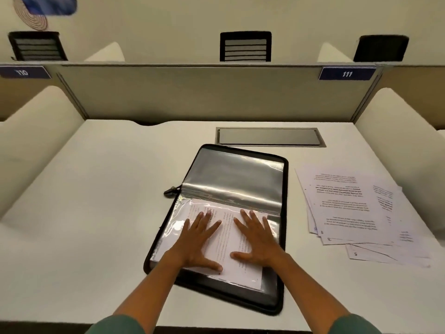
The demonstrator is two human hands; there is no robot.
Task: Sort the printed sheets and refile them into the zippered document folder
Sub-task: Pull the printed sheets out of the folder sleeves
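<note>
Pressing flat with fingers spread, the left hand (pixel 197 239) and right hand (pixel 256 238) grasp nothing but smooth a sheet (pixel 226 244) inside the open folder (pixel 240 174) on the worktop (pixel 96 201), while loose sheets (pixel 356 213) wait beside it.

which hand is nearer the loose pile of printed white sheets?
Right hand. It presses the sheet in the black zippered folder, closer to the loose pile of printed white sheets; left hand lies farther left.

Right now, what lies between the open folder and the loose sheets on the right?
In the head view, only a bare strip of white desk separates the zippered folder from the loose sheets; nothing sits in it.
</note>
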